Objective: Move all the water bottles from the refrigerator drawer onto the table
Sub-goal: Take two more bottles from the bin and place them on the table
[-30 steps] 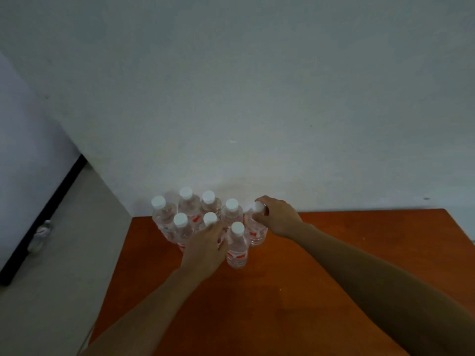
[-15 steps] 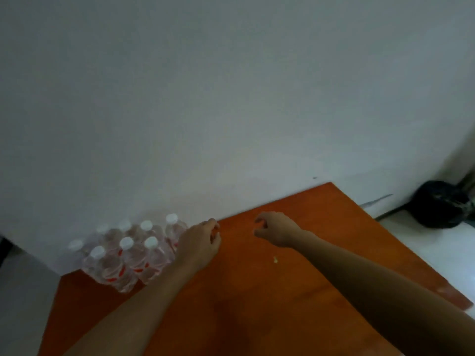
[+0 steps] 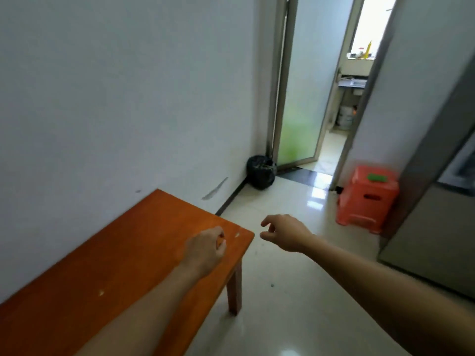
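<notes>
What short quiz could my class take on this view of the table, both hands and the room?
1. True or false: the left hand holds a bottle.
2. What lies on the red stool? A) a green thing B) a cup C) a bottle
3. Which hand hangs over the floor, past the table corner?
Key: 1 false; 2 A; 3 the right hand.

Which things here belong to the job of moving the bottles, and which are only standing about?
Job in hand: table; left hand, empty; right hand, empty; grey appliance at the right, probably the refrigerator.

Standing about: orange stool with a green thing on it; black bag in the corner; glass door.
</notes>
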Available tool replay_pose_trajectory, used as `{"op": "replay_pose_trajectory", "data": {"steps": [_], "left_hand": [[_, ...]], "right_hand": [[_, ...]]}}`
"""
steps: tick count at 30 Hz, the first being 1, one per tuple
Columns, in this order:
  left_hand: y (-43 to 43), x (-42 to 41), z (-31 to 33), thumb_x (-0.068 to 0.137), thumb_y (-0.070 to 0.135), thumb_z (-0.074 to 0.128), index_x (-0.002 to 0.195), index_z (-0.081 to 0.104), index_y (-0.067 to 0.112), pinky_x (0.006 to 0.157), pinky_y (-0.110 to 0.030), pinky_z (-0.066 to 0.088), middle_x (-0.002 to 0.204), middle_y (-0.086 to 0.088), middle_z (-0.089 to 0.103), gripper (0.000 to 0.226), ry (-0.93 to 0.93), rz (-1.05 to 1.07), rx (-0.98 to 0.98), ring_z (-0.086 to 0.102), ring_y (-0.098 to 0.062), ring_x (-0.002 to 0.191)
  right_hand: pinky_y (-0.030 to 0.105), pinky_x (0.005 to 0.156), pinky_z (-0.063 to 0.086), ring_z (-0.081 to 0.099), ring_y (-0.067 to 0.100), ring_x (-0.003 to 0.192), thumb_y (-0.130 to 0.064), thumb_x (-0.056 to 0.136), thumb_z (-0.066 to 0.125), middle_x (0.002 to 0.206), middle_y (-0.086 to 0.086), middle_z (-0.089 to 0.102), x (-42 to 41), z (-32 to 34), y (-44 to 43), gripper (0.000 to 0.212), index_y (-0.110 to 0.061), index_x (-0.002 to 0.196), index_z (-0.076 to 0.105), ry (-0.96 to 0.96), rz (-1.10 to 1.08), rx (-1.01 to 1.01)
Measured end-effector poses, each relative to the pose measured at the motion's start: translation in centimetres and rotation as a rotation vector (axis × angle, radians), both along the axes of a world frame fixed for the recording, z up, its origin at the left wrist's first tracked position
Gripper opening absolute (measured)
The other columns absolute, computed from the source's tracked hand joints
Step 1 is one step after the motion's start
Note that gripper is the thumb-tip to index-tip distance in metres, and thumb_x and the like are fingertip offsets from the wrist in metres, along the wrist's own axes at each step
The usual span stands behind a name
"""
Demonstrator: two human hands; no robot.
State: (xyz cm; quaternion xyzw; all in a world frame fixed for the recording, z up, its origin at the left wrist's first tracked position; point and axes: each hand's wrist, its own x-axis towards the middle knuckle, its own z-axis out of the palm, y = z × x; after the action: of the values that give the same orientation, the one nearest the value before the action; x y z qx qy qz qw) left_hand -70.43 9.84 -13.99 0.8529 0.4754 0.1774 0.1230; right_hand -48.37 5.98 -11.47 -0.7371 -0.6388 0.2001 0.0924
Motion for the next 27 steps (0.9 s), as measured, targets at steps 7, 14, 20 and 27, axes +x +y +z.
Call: {"op": "replay_pose_trajectory", "data": {"steps": [7, 14, 20, 27], "left_hand": [[1.7, 19.2, -0.4, 0.091, 0.033, 0.052, 0.104, 0.059, 0.022, 0.069, -0.036, 0.054, 0.079, 0.004, 0.065, 0.018, 0.025, -0.273, 0.006, 0.06, -0.015, 0.071], [5.4, 38.0, -0.4, 0.091, 0.032, 0.049, 0.108, 0.06, 0.022, 0.07, -0.032, 0.046, 0.091, 0.002, 0.069, 0.022, 0.068, -0.525, 0.03, 0.062, -0.02, 0.085], [6.9, 53.9, 1.9, 0.089, 0.035, 0.05, 0.096, 0.057, 0.022, 0.066, -0.031, 0.046, 0.087, 0.002, 0.067, 0.016, 0.097, -0.779, 0.075, 0.062, -0.021, 0.081], [1.1, 68.9, 0.6, 0.086, 0.03, 0.049, 0.09, 0.055, 0.019, 0.069, -0.038, 0.051, 0.09, -0.002, 0.067, 0.013, 0.129, -1.074, 0.049, 0.063, -0.026, 0.086]], "right_hand": [[0.036, 0.082, 0.051, 0.061, 0.016, 0.093, -0.042, 0.089, 0.059, 0.099, -0.006, 0.069, 17.7, -0.7, -6.0, 0.039, -0.023, 0.123, 0.06, 0.041, -0.301, 0.012], [0.028, 0.07, 0.041, 0.059, 0.013, 0.084, -0.044, 0.088, 0.061, 0.102, -0.005, 0.067, 32.5, -0.6, -7.5, 0.037, -0.025, 0.12, 0.061, -0.027, -0.557, 0.034], [0.031, 0.08, 0.048, 0.064, 0.017, 0.099, -0.049, 0.088, 0.059, 0.11, -0.006, 0.069, 43.5, 0.5, -11.1, 0.036, -0.032, 0.119, 0.06, -0.067, -0.848, 0.054], [0.03, 0.077, 0.047, 0.062, 0.019, 0.098, -0.045, 0.089, 0.06, 0.108, -0.002, 0.067, 53.2, -1.9, -19.5, 0.037, -0.026, 0.12, 0.061, -0.021, -1.111, 0.02]]}}
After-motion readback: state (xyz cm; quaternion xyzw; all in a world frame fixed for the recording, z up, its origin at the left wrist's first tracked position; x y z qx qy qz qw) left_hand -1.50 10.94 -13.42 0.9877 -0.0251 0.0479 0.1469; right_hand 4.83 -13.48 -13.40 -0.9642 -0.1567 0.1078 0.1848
